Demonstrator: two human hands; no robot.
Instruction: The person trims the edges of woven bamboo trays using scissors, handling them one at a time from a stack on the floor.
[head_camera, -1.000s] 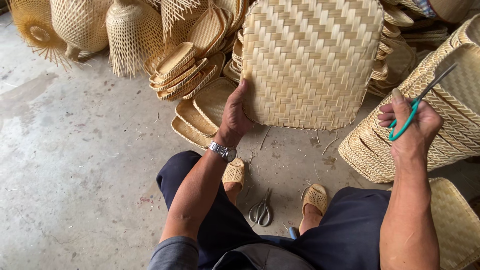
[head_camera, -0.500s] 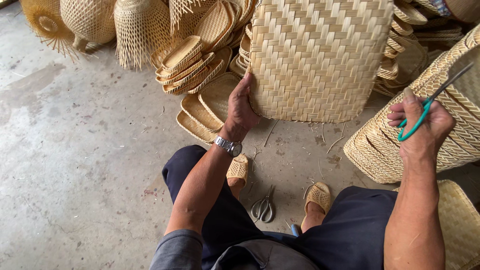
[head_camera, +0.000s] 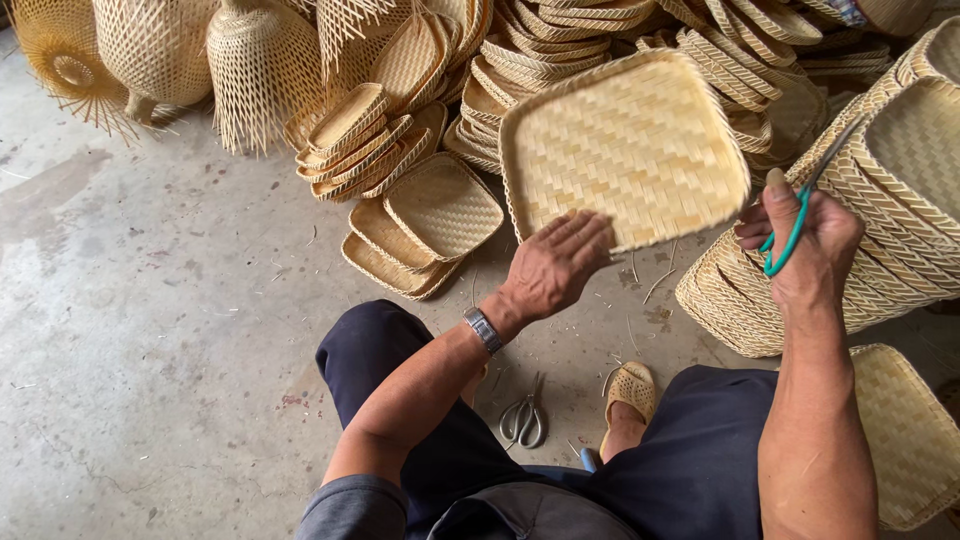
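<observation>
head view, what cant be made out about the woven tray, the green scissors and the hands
- Woven tray, head view: blurred by motion; its underside faces away, and its near edge is covered by the left hand.
- Green-handled scissors: blades thin and blurred against the basket stack, the tips unclear; the right hand hides part of the handles.
- Flat basket at lower right: cut off by the frame's edge.
- Steel scissors on the floor: too small for detail.
</observation>
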